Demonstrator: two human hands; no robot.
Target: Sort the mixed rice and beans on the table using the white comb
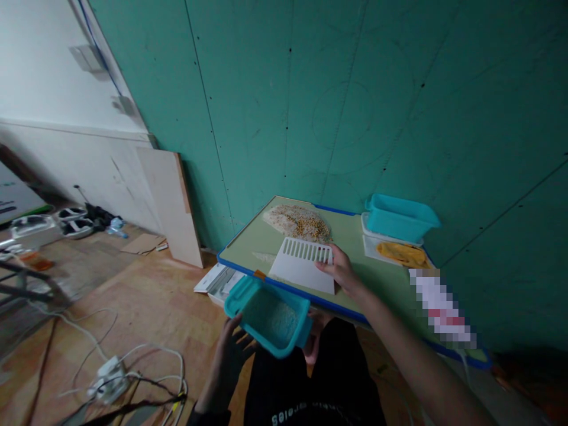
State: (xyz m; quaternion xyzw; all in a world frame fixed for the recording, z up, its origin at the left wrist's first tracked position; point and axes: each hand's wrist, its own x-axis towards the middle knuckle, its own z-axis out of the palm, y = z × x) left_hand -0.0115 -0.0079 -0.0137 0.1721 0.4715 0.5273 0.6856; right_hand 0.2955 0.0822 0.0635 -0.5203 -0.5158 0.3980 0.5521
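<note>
My left hand [233,346] cups the underside of a teal plastic container [268,316] with white grains in it, held just below the table's front edge. My right hand [339,269] grips the right edge of a white slotted scraper board [302,266] lying on the pale green table [355,236]. Farther back on the table lies a spread pile of white and yellow grains [297,222].
A second teal container [399,216] sits on a white tray [370,248] with yellow material [402,253] at the table's right. A green wall stands behind. Cables and a power strip [109,378] lie on the wooden floor at left; a board [171,204] leans on the wall.
</note>
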